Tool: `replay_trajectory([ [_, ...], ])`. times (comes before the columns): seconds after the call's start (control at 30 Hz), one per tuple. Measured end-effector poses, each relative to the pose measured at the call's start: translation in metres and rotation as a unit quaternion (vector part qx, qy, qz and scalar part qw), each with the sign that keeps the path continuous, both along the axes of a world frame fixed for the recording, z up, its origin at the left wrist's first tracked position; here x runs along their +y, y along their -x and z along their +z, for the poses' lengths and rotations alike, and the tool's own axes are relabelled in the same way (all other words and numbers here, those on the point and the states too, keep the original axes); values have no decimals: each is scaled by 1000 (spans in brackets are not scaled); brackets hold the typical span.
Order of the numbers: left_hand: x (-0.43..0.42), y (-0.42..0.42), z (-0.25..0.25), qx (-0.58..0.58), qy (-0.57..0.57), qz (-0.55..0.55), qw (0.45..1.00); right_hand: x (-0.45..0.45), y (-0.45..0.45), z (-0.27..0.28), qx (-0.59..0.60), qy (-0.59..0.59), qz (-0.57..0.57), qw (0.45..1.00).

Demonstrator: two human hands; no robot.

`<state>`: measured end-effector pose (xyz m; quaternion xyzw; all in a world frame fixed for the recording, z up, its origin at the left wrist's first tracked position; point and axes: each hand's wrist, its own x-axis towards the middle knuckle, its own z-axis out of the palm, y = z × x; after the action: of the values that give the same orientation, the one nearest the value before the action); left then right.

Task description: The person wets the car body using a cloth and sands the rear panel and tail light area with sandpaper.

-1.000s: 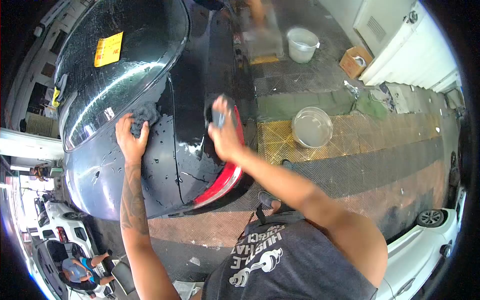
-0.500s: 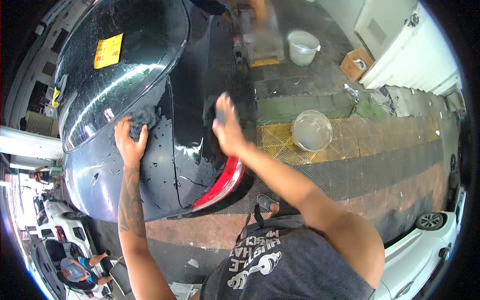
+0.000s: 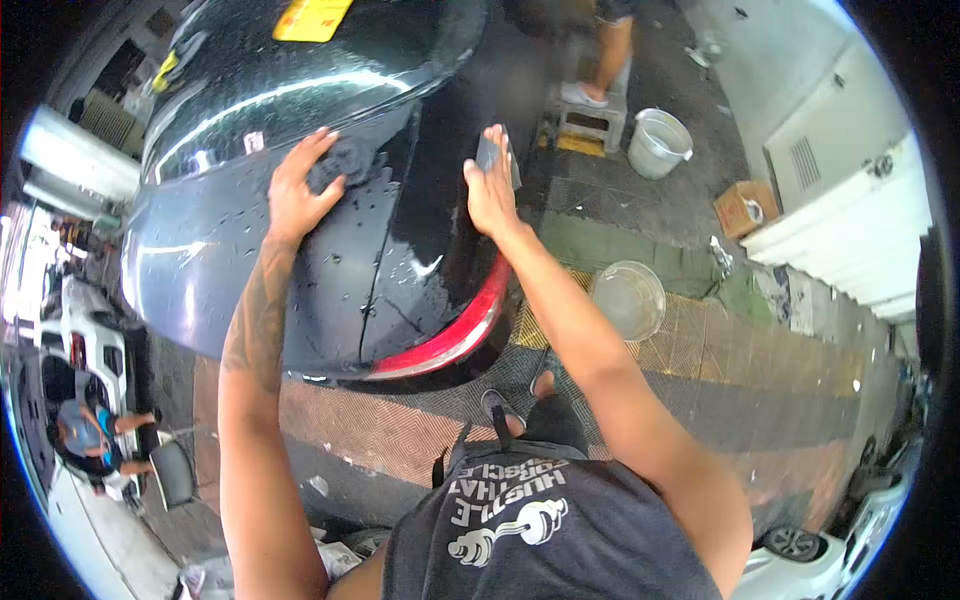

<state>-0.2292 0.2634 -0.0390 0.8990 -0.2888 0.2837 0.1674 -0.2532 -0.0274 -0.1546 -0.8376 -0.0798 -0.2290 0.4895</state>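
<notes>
My left hand (image 3: 300, 190) is curled round a crumpled dark grey cloth (image 3: 350, 165) and presses it onto the car's wet trunk lid, just below the rear window (image 3: 300, 95). Held under the fingers of my right hand (image 3: 490, 195) is a thin dark grey sheet (image 3: 487, 153) that looks like sandpaper. That hand lies against the dark rear side panel of the car (image 3: 200, 290), above the red tail light (image 3: 440, 350). Water drops and wet patches cover the bodywork around both hands. A yellow paper (image 3: 312, 18) sits on the rear window.
A clear round tub (image 3: 628, 300) and a white bucket (image 3: 660, 143) stand on the floor to the right, near a cardboard box (image 3: 745, 208). Another person's leg (image 3: 615, 55) is on a step stool (image 3: 590, 125). Someone sits (image 3: 85, 430) at the lower left. White cars stand behind.
The view has shifted, with the car sitting higher and further right. My right hand has moved up along the side panel. My left hand stays on the cloth near the window edge.
</notes>
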Motion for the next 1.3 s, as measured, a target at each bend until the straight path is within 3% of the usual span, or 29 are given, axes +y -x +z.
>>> replay_trajectory([
  [0.07,-6,-3,4,17,17,-3,1000,23,67,-4,-73,32,66,995],
  [0.13,-19,16,3,48,31,-42,997,37,120,-2,-56,53,121,990],
  [0.23,-50,58,2,66,-18,-141,988,18,84,15,-66,106,134,983],
  [0.3,-62,85,-15,25,-3,-80,996,8,23,10,-64,137,94,984],
  [0.37,-63,95,-18,24,-1,-50,998,12,31,28,-24,106,96,989],
  [0.43,-54,106,-14,36,-22,-38,998,29,82,21,-86,222,98,966],
  [0.47,-46,109,-12,45,-45,-22,998,41,124,29,-35,150,149,977],
  [0.5,-32,101,-18,9,-26,-5,1000,51,149,13,-46,154,177,971],
  [0.57,-2,89,-13,11,-5,87,996,53,148,20,-55,202,181,961],
  [0.7,50,63,-17,-49,33,220,974,37,54,39,-48,199,99,974],
  [0.77,53,64,-24,-82,37,230,969,53,82,34,-76,252,88,961],
  [0.83,53,63,-25,-78,42,232,969,65,140,24,-77,198,193,958],
  [0.9,52,67,-24,-70,46,235,969,59,140,33,-43,237,217,946],
  [1.03,53,69,-24,-85,56,208,973,43,24,37,-66,242,88,964],
  [1.1,48,74,-18,-81,42,200,976,50,40,46,-20,201,82,976],
  [1.23,39,82,-4,-12,15,122,992,72,174,34,-11,217,205,954],
  [1.3,27,78,-7,-17,22,46,999,64,144,33,-38,236,163,957],
])
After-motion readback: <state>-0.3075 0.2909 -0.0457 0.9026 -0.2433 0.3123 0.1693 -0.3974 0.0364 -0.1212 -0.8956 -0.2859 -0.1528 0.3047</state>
